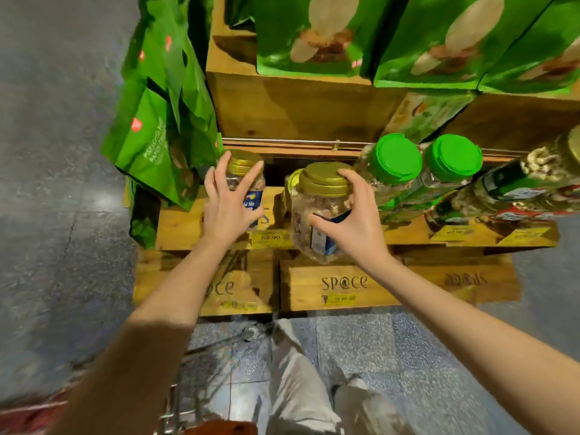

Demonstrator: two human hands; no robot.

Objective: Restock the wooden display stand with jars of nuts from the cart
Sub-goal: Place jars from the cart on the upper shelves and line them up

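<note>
Two clear jars of mixed nuts with gold lids are at the wooden display stand (188,227). My left hand (227,205) grips the left jar (246,174), which stands on the middle shelf near its left end. My right hand (348,221) grips the right jar (317,211), with my thumb on its blue label and my fingers over the lid edge. That jar tilts at the shelf's front edge. Part of a third gold-lidded jar (292,183) shows behind it. The wire cart (188,387) is at the bottom left, mostly hidden by my left arm.
Two green-lidded jars (395,158) stand right of my right hand, with dark-labelled nut jars (514,183) beyond. Green bags (163,127) hang at the stand's left and fill the upper shelf. Lower crates (339,284) read "sp@ce". Yellow price tags (271,237) line the shelf front. Grey tiled floor surrounds.
</note>
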